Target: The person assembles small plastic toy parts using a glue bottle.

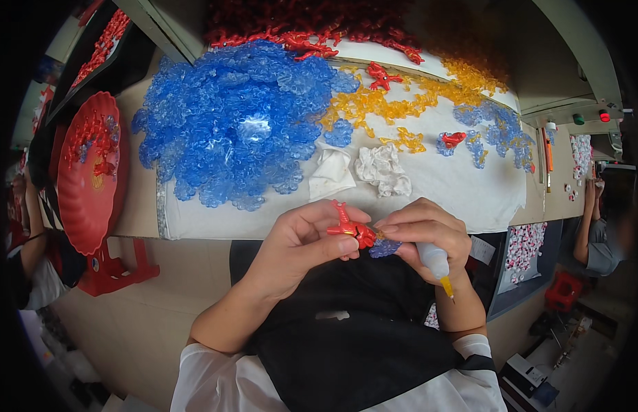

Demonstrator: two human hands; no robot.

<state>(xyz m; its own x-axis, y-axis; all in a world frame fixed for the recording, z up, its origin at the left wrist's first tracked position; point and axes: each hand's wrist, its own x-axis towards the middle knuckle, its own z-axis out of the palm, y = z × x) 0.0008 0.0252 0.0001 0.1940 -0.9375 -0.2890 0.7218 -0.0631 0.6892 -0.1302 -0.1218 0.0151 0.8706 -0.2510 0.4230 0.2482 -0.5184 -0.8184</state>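
My left hand (298, 240) pinches a small glossy red plastic figure (346, 228) with limb-like prongs. Close against it, my right hand (435, 230) holds a clear blue-violet plastic piece (383, 248) at its fingertips. The two parts meet or nearly meet; a bit of yellow shows between them, and the exact contact is hidden by fingers. Tucked in the same right hand is a white squeeze bottle (434, 259), its yellow needle tip pointing down and away from the parts. Beyond my hands lie a folded white cloth (332, 173) and a crumpled one (383, 170).
A large heap of clear blue pieces (223, 117) covers the table's left, with yellow pieces (380, 103) and blue-yellow assemblies (501, 130) farther right. Red figures (312, 47) are piled at the back. A red scalloped tray (75, 199) stands at left. Other people work at both sides.
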